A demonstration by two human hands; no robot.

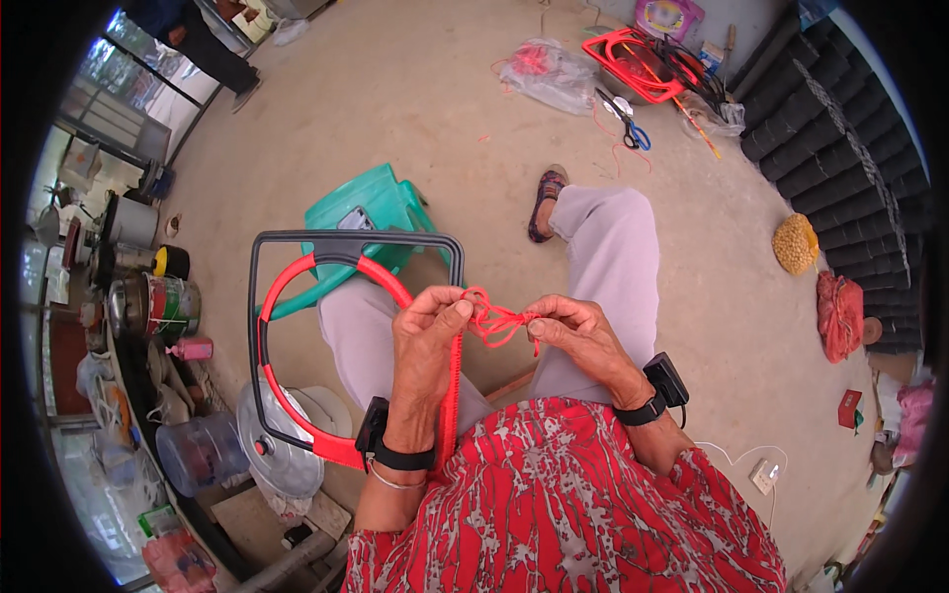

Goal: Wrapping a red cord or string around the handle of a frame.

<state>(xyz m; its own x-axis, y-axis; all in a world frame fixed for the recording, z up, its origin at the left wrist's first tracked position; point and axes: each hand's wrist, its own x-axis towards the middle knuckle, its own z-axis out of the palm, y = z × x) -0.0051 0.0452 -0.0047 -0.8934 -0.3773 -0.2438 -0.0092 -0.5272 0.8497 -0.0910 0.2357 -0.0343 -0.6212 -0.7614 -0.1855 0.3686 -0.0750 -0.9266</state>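
A bundle of thin red cord (502,322) stretches in loops between my hands, above my lap. Thumb and fingers of my left hand (425,336) pinch its left end, right beside a frame (336,245) with a black rectangular outer bar and a red-and-black ring inside. The frame stands over my left thigh; its red right-hand side passes by my left hand and wrist. My right hand (583,341) pinches the cord's other end, where a short tail hangs below the fingertips. Whether the cord is knotted to the frame cannot be made out.
A green plastic stool (368,203) stands ahead of my left knee. Scissors (628,124), a plastic bag (549,77) and another red frame (633,61) lie at the far right. Pots and a water bottle (201,455) line the left. A person (203,44) stands far left.
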